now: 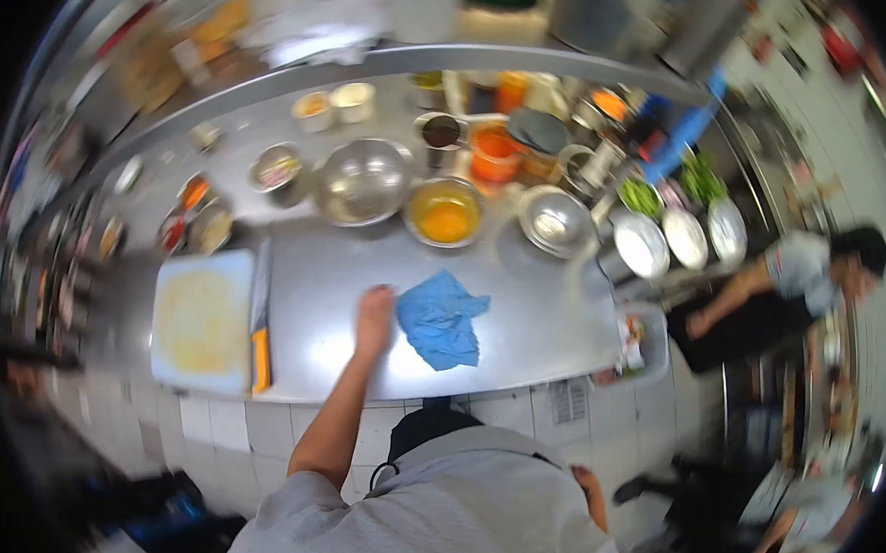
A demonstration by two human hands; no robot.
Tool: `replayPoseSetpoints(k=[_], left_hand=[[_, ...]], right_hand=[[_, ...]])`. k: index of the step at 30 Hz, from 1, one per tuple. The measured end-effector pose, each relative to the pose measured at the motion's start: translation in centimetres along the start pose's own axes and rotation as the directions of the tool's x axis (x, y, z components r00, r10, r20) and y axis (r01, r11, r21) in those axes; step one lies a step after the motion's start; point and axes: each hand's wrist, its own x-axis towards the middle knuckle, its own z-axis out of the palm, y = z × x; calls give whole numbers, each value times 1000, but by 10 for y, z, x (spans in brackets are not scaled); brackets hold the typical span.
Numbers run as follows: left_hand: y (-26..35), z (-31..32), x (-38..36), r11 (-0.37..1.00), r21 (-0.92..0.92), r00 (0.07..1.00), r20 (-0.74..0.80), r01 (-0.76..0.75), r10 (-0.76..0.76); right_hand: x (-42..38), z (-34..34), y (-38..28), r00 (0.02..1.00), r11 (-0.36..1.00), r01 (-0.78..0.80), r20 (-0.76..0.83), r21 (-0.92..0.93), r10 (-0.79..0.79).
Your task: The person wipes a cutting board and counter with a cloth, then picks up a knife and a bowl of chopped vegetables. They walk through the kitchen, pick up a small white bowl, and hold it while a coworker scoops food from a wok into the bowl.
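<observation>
My left hand (pixel 374 318) is over the steel table, blurred by motion, with its fingers right at the left edge of a crumpled blue cloth (pixel 442 320). The cloth lies in loose folds on the metal. Low at my right side is my right hand (pixel 584 477), away from the table, its fingers mostly hidden by my body. A knife (pixel 260 331) with an orange handle lies along the right side of a stained white cutting board (pixel 201 319), to the left of my left hand.
Behind the cloth stand a large steel bowl (pixel 363 184), a bowl of orange-yellow liquid (pixel 444 214) and a steel bowl (pixel 555 221). An orange container (pixel 495 154) sits farther back. A shelf edge (pixel 421 54) spans the back. At right stands another person (pixel 799 283) beside a plastic bin (pixel 649 341).
</observation>
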Motion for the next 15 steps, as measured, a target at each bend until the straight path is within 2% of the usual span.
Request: replayPoseSetpoints(k=[1,2,3,4,6,8,11,13,14,15], left_hand=[[31,2,-16,995,-92,997,64,-34,40],[35,9,-35,988,-1,960,238,-151,147],[61,2,-57,967,173,919,379,-189,111],[73,1,-79,960,217,911,405,-177,76],[102,-21,-118,966,244,938,346,-83,-7],[123,-44,-160,955,295,966,240,21,-96],[127,-79,-240,937,300,972,96,179,-216],[108,-90,-308,928,163,929,105,336,-354],[89,-93,-345,876,143,835,264,462,-483],[67,-95,-384,802,142,699,420,580,-579]], right_hand=[[27,-11,35,992,993,22,123,-117,-8],[23,-13,37,987,986,161,10,-36,-161],[18,-24,23,993,992,120,29,-34,-119],[37,-35,24,950,911,312,92,-268,-299],[92,-59,48,976,990,29,218,-136,2],[118,-76,-3,969,985,75,243,-158,-35],[128,-100,-50,984,997,29,176,-71,-16],[129,-91,-69,980,994,92,180,-50,-82],[132,-83,-83,974,987,159,164,-15,-154],[133,-70,-94,969,984,176,178,-16,-171]])
